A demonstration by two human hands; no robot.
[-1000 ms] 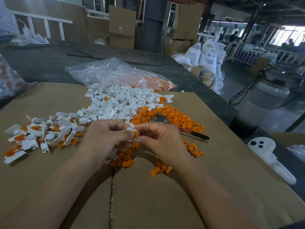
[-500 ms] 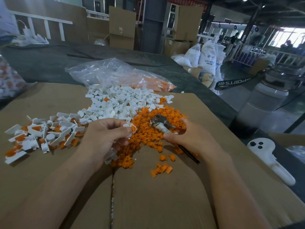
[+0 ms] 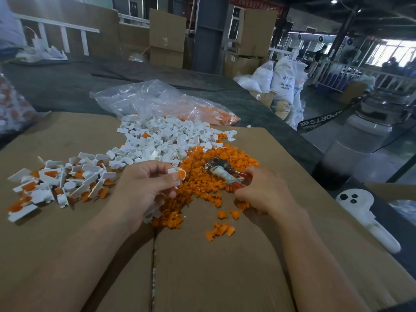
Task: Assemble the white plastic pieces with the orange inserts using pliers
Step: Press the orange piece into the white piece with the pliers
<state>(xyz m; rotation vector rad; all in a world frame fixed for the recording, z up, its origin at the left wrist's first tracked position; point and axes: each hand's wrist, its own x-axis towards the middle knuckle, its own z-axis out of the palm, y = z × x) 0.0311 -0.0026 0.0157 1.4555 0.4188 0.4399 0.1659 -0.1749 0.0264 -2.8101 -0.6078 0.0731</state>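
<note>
Orange inserts (image 3: 234, 157) litter the cardboard sheet (image 3: 225, 266); boxes (image 3: 167, 37) stand behind.

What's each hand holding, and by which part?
Left hand pinches a white piece with orange insert by its white tab; right hand grips the pliers by the handles.

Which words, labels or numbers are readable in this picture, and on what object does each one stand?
"SPORTS": white letters on the black strap, seen upside down, at the right.
"ABS RES", the rest cut off: on the white sack; the small line under it is unreadable.
Red banner at the top: characters too blurred to read.
</note>
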